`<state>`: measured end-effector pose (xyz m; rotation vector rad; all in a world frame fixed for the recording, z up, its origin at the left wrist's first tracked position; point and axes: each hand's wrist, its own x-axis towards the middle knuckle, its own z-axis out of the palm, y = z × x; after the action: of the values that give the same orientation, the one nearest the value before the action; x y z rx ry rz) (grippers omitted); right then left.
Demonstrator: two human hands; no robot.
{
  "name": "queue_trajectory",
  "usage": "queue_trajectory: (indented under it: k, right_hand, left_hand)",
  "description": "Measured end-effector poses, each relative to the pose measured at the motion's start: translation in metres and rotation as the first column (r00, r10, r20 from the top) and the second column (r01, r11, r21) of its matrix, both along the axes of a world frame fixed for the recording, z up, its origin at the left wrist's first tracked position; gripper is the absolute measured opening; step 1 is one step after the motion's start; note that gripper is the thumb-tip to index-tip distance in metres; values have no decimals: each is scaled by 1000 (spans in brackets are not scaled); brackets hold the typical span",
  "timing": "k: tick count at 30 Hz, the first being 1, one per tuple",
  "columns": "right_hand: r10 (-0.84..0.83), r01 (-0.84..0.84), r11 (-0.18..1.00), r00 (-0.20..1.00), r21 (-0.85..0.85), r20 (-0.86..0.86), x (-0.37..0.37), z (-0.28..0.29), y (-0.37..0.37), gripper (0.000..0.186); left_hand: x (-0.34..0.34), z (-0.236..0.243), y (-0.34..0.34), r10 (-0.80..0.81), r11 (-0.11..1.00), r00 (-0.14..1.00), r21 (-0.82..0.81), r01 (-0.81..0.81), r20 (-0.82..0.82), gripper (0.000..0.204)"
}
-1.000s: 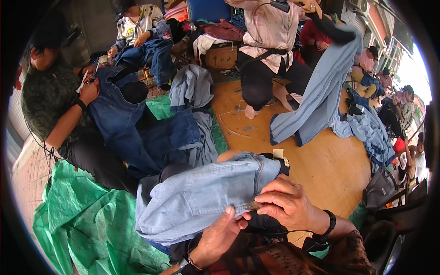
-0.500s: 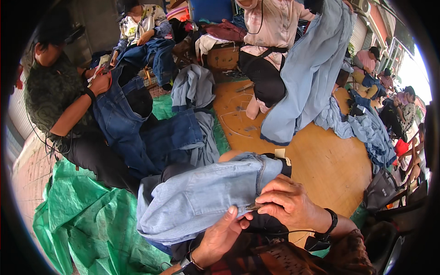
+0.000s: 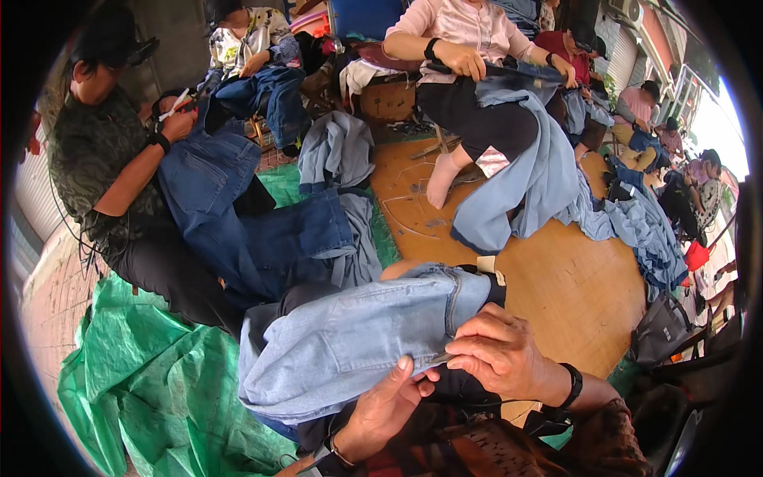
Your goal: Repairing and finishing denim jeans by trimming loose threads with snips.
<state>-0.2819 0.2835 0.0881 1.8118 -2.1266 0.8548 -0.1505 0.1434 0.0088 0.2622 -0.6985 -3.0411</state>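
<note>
Light blue denim garment [image 3: 350, 334] lies across my lap, with a darker seam and a pale tag [image 3: 486, 264] at its right end. My left hand [image 3: 381, 409] grips the garment's lower edge between thumb and fingers. My right hand [image 3: 497, 358] is closed on a small metal tool [image 3: 441, 358], likely snips or a blade, held against that edge just right of my left thumb. The tool is mostly hidden by my fingers.
A co-worker [image 3: 103, 159] at left works on dark jeans [image 3: 207, 183]; another [image 3: 461, 63] ahead holds pale jeans [image 3: 493, 207]. Further people sit behind and right. A green tarp [image 3: 135, 381], wooden board [image 3: 556, 286], denim piles [image 3: 644, 238] and dark bag [image 3: 660, 330] surround me.
The co-worker ahead has lowered the pale jeans from raised arms onto the lap. The left co-worker's hands have shifted slightly. My hands and garment have barely moved.
</note>
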Motion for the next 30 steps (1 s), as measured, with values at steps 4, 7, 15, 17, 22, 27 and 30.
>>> queue_trajectory:
  k: [4,7,15,17,22,27,30]
  right_hand:
    - [19,-18,998,1000,-62,13,-4,-3,0,23]
    - [-43,32,987,997,-160,-67,-6,2,-2,26]
    - [-143,75,952,966,-297,-216,-15,19,-4,31]
    - [-157,85,948,963,-307,-220,-17,21,-3,31]
    - [-183,105,940,958,-323,-222,-24,19,-2,31]
    - [-217,153,937,960,-313,-180,-30,13,-4,31]
    - [-198,149,944,970,-296,-143,-33,10,-10,30]
  left_hand:
    - [-4,-5,-2,-13,1000,1000,-24,13,-17,40]
    - [-4,-10,-5,-26,996,996,-88,19,-85,33]
    - [-3,-18,-2,16,976,1000,-218,-16,0,50]
    - [-4,-20,-1,36,972,999,-233,-37,-10,49]
    - [-6,-25,-3,9,965,1000,-261,-15,-25,48]
    - [-3,-27,-4,-21,962,999,-272,10,-35,46]
    - [9,-29,-7,-13,965,999,-262,22,36,46]
